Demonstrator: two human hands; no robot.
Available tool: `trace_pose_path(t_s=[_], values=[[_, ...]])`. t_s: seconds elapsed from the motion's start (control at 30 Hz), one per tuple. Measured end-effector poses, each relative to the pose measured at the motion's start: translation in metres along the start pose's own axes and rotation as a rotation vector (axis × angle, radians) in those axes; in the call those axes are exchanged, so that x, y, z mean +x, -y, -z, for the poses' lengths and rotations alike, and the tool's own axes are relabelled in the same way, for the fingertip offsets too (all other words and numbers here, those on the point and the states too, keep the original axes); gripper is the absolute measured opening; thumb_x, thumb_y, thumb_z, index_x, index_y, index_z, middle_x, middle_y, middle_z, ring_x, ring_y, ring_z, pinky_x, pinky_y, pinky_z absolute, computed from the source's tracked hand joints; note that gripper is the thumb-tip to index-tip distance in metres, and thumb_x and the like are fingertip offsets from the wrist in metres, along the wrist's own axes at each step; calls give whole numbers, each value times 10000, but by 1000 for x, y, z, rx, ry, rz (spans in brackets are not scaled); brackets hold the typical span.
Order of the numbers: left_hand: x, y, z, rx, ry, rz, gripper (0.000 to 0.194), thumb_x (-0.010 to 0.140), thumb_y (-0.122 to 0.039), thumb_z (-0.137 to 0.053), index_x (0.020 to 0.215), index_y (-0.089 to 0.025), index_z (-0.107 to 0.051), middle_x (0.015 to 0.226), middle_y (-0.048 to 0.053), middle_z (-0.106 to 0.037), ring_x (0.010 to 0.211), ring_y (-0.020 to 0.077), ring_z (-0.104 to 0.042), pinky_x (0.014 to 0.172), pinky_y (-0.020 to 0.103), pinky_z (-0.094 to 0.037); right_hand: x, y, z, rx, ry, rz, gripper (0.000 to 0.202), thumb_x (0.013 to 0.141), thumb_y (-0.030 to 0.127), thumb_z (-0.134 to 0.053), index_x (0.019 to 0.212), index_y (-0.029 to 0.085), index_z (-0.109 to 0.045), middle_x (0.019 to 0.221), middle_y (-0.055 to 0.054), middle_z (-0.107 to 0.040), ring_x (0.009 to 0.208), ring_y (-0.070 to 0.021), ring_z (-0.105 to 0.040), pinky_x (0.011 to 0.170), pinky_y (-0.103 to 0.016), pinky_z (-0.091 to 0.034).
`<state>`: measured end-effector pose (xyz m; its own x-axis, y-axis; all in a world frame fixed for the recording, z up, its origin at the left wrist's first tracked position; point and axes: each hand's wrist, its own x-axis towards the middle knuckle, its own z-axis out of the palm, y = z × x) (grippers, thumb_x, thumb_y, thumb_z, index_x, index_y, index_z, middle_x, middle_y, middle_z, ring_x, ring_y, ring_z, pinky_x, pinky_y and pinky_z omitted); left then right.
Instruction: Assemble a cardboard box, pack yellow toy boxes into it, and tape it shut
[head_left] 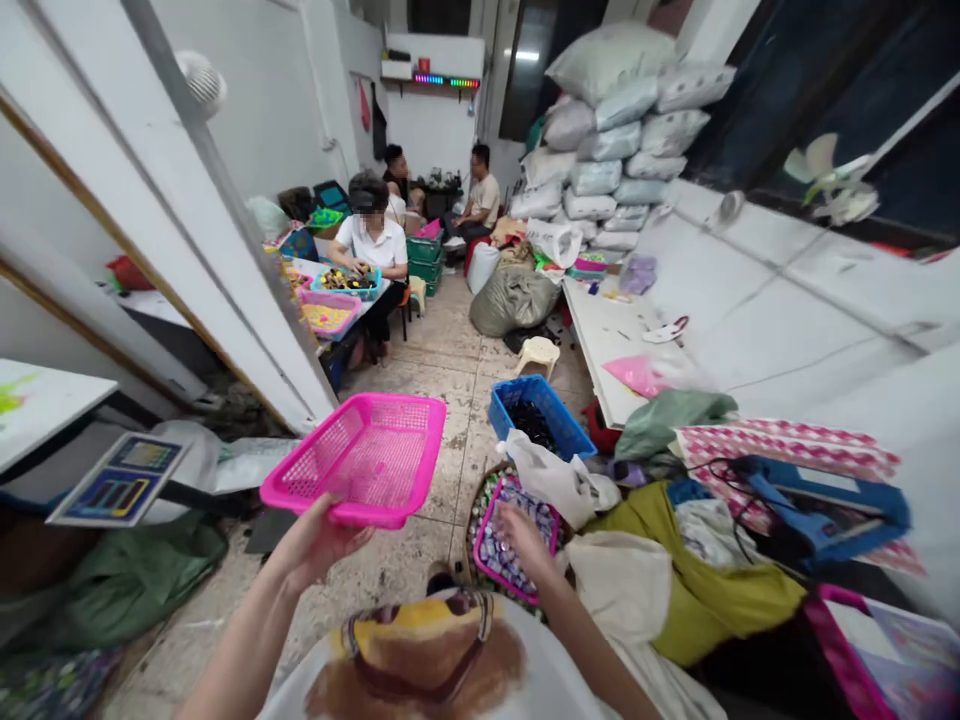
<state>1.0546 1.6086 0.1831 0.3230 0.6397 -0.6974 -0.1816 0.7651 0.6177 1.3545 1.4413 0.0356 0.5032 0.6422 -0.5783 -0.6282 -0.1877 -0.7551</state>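
My left hand [322, 540] grips the near edge of a pink plastic basket [375, 450], which is held tilted above the floor with nothing inside it. Lower and to the right, my right hand [519, 535] is over a second pink basket [555, 535] filled with small purple and white pieces [499, 545]. Its fingers look bent and slightly blurred, and whether they hold a piece is too small to tell. This filled basket rests on a round container [469, 520] with green and white pieces.
Beyond the filled basket stand a blue crate [551, 415] of dark pieces and a cream stool [538, 355]. Cloths and a white table [615, 350] line the right. A scale [120, 480] is left. A person in white [375, 245] sits at a table; two more people sit farther back.
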Motion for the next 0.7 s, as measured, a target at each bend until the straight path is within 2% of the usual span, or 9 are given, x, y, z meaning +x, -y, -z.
trace_pose_path(t_s=[0.07, 0.13, 0.2, 0.27, 0.3, 0.37, 0.47, 0.6, 0.7], values=[[26, -29, -34, -12, -40, -10, 144, 858, -174, -668, 901, -215, -537, 704, 13, -660, 624, 182, -688, 678, 353, -686, 28, 39, -39, 7, 148, 25, 335, 689, 353, -918, 945, 201, -764, 832, -30, -785, 732, -167, -716, 643, -263, -564], [54, -54, -62, -1, -58, -53, 152, 838, -154, -664, 930, -207, -555, 766, 22, -697, 657, 191, -704, 665, 364, -685, 49, 72, -76, 22, 312, -1, 483, 731, 489, -914, 1089, 205, -758, 922, -51, -798, 797, -203, -743, 663, -304, -601], [85, -74, -83, 43, -24, -107, 235, 806, -161, -707, 1009, -202, -597, 903, 45, -754, 749, 214, -739, 682, 372, -689, 66, 96, -110, 103, 495, -41, 678, 764, 610, -883, 1306, 265, -667, 1072, -51, -793, 907, -249, -766, 665, -365, -642], [120, -89, -100, 87, 20, -134, 337, 758, -180, -784, 1053, -211, -624, 964, 48, -771, 792, 221, -742, 696, 361, -683, 87, 110, -137, 193, 572, -66, 765, 771, 632, -880, 1400, 346, -552, 1198, -30, -767, 957, -263, -770, 646, -393, -658], [139, -96, -108, 110, 37, -142, 374, 729, -186, -821, 1052, -214, -633, 973, 47, -774, 802, 220, -739, 702, 352, -676, 100, 115, -148, 229, 540, -58, 767, 759, 603, -902, 1386, 371, -527, 1219, -17, -761, 935, -255, -771, 628, -384, -654], [182, -111, -124, 162, 73, -144, 428, 680, -201, -876, 1048, -209, -657, 992, 56, -780, 837, 229, -740, 721, 346, -664, 136, 125, -162, 300, 385, 8, 759, 710, 479, -963, 1315, 378, -515, 1193, -2, -767, 864, -225, -766, 613, -344, -639], [253, -142, -154, 242, 184, -131, 492, 657, -269, -922, 1087, -190, -696, 1068, 96, -793, 959, 283, -757, 793, 379, -652, 207, 148, -172, 432, 144, 138, 820, 632, 283, -993, 1303, 370, -530, 1155, 4, -788, 895, -208, -774, 696, -325, -654], [350, -197, -212, 423, 390, -87, 594, 633, -401, -965, 1121, -183, -706, 1138, 146, -799, 1075, 369, -751, 897, 460, -625, 307, 202, -178, 516, 110, 87, 667, 647, 353, -941, 1253, 283, -669, 1136, -48, -821, 987, -265, -795, 874, -449, -675], [409, -245, -266, 584, 578, -84, 794, 626, -421, -1002, 1302, -173, -668, 1311, 198, -747, 1218, 404, -706, 1004, 490, -589, 364, 248, -181, 545, 12, 162, 641, 687, 330, -864, 1303, 308, -687, 1063, -18, -830, 946, -249, -801, 939, -486, -654]])
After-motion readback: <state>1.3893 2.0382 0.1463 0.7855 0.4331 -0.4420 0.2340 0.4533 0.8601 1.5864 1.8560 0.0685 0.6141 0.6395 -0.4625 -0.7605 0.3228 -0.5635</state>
